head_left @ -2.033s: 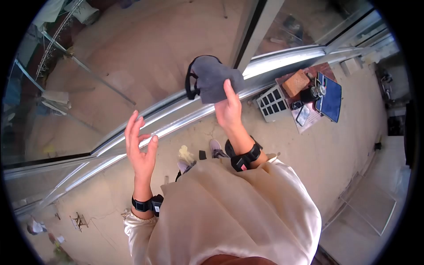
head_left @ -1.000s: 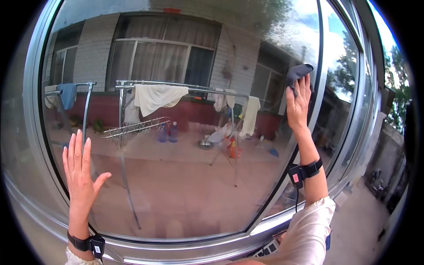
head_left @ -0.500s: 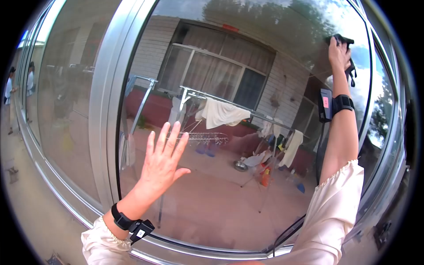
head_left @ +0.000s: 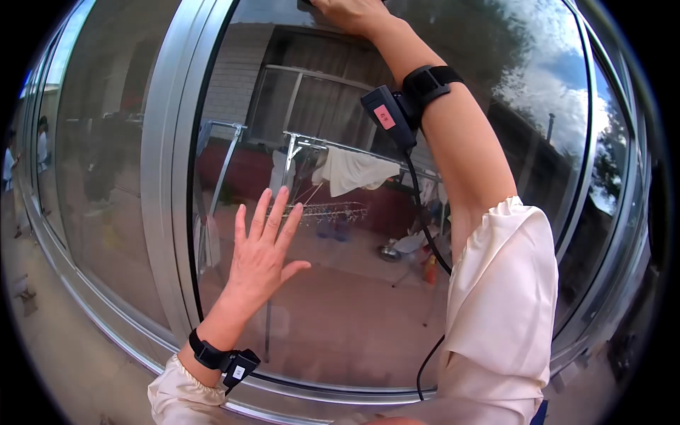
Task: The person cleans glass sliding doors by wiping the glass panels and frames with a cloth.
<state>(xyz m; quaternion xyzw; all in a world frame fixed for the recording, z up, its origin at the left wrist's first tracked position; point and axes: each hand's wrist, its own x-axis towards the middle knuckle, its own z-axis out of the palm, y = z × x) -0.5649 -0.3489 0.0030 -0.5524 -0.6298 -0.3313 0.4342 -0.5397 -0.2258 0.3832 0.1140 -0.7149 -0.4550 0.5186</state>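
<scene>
The left hand (head_left: 256,265) is hovering, spread and empty, by the window pane (head_left: 375,290). Higher up, the right hand (head_left: 350,13) is seemingly wiping with a dark cloth (head_left: 304,3) (mostly cropped, so I cannot tell its grip); further strokes would be needing flat pressure.

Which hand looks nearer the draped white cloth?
Left. In view, the left hand is below-left of the white cloth; the right hand is farther, above, at the top edge.

Left hand (head_left: 256,263) splayed before glass pane (head_left: 354,319); right hand (head_left: 352,13) at view's top edge, partly cut off.
</scene>
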